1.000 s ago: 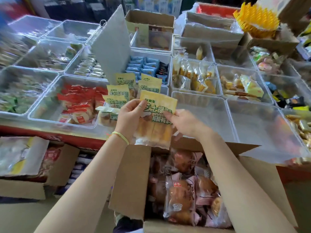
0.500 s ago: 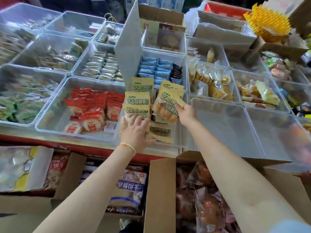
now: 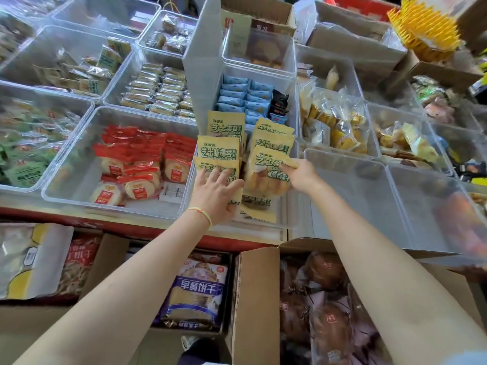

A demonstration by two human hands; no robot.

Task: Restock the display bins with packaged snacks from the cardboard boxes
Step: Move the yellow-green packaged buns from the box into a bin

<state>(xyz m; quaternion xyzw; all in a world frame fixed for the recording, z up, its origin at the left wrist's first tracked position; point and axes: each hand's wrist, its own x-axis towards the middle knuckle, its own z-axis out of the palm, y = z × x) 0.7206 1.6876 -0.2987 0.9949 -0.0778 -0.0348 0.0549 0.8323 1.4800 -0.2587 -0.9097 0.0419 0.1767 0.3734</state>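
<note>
- The yellow packs (image 3: 218, 151) stand in two rows inside the middle bin (image 3: 286, 227), the landmark here; a second ago one pack was held up over the open box (image 3: 257, 299) in both hands, and it has since been carried forward into the bin.
- The right hand (image 3: 300, 175) pinches that pack (image 3: 266, 171) by its upper right corner, thumb and fingers closed on the film; the pack leans at the front of the bin's right row, not yet let go.
- The left hand (image 3: 216, 192) has dropped onto the bin's left row; its fingers (image 3: 210, 175) are spread and lie flat over the front pack, apparently steadying the row.
- Left of the bin sits a bin of red packs (image 3: 142, 159); right of it a clear bin (image 3: 350, 196) shows nothing inside; behind it lie blue packs (image 3: 243, 97).
- Below the bin's front edge the box holds brown bread packs (image 3: 324, 306); a purple biscuit bag (image 3: 196, 291) lies in the carton to its left.
- Judged from this, the placing step is nearly done; once the right hand lets go, a return to the box seems likely, as the rows have room at the front.
</note>
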